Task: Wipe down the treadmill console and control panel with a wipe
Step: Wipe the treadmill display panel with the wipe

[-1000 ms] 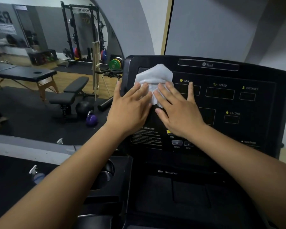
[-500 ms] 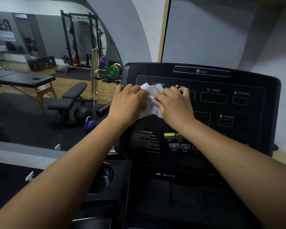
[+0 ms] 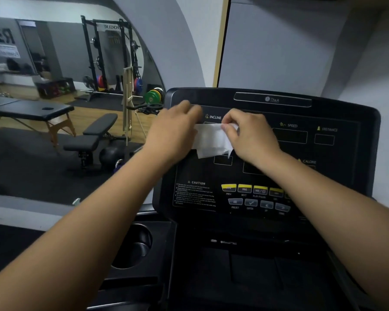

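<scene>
A white wipe (image 3: 212,140) hangs spread between my two hands in front of the black treadmill console (image 3: 337,122), just below the INCLINE label. My left hand (image 3: 173,129) pinches the wipe's left edge, fingers curled. My right hand (image 3: 249,133) pinches its upper right corner between thumb and fingers. The control panel's yellow and grey buttons (image 3: 252,196) sit below the hands, uncovered. Whether the wipe touches the console face I cannot tell.
A cup holder (image 3: 133,248) is sunk in the black tray at the console's lower left. A large wall mirror (image 3: 54,97) on the left reflects a massage table, a bench, kettlebells and a weight rack. A grey wall stands behind the console.
The hands pressed flat on the bunched wipe, then curled; now they have drawn apart, each pinching an edge, and the wipe is pulled out flat between them.
</scene>
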`<action>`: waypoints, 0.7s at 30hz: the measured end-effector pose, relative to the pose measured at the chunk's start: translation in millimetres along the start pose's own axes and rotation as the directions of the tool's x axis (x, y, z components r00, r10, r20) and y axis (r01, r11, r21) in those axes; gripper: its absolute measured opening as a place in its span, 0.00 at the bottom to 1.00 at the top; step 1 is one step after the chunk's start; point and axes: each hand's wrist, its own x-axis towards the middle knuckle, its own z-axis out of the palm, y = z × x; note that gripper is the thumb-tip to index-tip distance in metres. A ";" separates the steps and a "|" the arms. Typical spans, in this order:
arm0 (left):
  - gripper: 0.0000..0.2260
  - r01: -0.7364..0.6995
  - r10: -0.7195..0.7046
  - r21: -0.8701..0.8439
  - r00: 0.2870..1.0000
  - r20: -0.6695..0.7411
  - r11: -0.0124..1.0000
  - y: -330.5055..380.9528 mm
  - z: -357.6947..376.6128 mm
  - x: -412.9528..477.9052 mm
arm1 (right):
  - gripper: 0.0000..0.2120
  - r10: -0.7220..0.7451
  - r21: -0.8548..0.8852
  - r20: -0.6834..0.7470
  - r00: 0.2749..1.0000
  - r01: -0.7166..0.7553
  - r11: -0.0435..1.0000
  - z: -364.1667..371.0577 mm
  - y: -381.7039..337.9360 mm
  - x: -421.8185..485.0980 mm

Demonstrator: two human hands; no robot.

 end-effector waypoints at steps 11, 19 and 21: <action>0.21 -0.168 0.153 0.156 0.983 0.103 0.973 25.3 67.1 -82.8 | 0.24 -0.291 -0.580 0.325 0.900 0.433 0.690 27.2 27.3 -77.8; 0.21 -0.084 0.065 0.126 0.987 0.148 0.989 13.2 42.0 -17.1 | 0.28 -0.092 -0.606 0.356 0.930 0.304 0.735 15.1 0.7 -26.7; 0.20 -0.081 0.070 0.100 0.992 0.108 0.992 4.1 36.5 4.9 | 0.28 -0.077 -0.617 0.316 0.946 0.267 0.740 13.8 -4.1 -6.5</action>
